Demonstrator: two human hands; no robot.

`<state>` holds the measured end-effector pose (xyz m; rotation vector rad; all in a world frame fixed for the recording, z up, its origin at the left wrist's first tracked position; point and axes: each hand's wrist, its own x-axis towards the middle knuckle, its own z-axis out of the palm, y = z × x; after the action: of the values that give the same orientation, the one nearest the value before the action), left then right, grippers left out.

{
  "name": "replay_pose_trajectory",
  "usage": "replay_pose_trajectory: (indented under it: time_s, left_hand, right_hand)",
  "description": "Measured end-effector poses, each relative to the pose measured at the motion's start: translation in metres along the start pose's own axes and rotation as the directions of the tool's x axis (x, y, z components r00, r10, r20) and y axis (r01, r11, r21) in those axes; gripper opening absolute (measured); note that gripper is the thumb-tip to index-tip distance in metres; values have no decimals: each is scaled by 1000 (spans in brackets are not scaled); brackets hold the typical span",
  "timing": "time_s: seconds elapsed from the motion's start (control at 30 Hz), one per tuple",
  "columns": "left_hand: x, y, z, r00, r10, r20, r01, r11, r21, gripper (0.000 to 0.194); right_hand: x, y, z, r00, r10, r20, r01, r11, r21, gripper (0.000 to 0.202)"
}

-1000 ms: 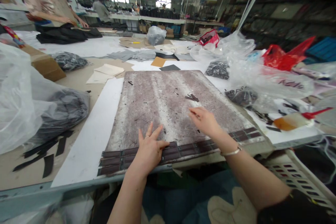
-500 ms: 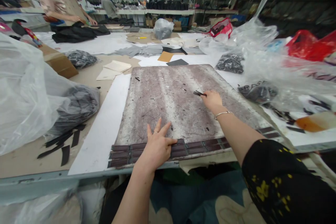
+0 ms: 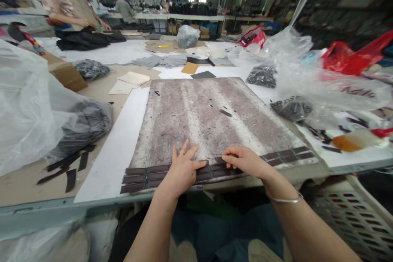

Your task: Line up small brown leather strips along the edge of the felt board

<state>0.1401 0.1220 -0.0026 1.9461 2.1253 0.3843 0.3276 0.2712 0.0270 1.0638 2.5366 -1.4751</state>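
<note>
My left hand (image 3: 183, 166) lies with fingers spread over rows of dark strips (image 3: 134, 179) along the near edge of a worn, brownish board (image 3: 172, 110). Its thumb presses on the strips. To its right, my right hand (image 3: 244, 161) has thumb and fingers pinched together at the upper edge of the rows. A small dark strip (image 3: 219, 159) shows at these fingertips, mostly hidden by them. Farther up the board a loose dark strip (image 3: 225, 112) lies by itself, with threads and scraps scattered around.
Clear plastic bags of dark pieces stand left (image 3: 82, 123) and right (image 3: 294, 108). Loose black strips (image 3: 70, 180) lie at the left. An orange-tinted bottle (image 3: 350, 141) rests at the right. A plastic basket (image 3: 353, 204) sits below the table edge. Another person (image 3: 66, 8) works across the table.
My right hand has come back from the middle of the board to the near rows. One dark strip stays behind where it was. My left hand has kept its place.
</note>
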Motion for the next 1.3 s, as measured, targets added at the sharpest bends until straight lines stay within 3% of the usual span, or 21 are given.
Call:
replay_pose_trajectory:
  time_s: [0.43,0.73,1.3]
  left_hand:
    - [1,1,6,1000,-3,-16,3,1000,9,47]
    - [1,4,8,999,6,-44,-6,1000,14,48]
    - [1,6,7,999,2,-45,-1,1000,27,48]
  right_hand:
    - [12,-7,13,999,-39,-36,30,972,-234,19]
    - [15,-10,19,982,-135,-133,65,899,-433,16]
    - [15,-3,17,974,-189,-126,125,909,-397,16]
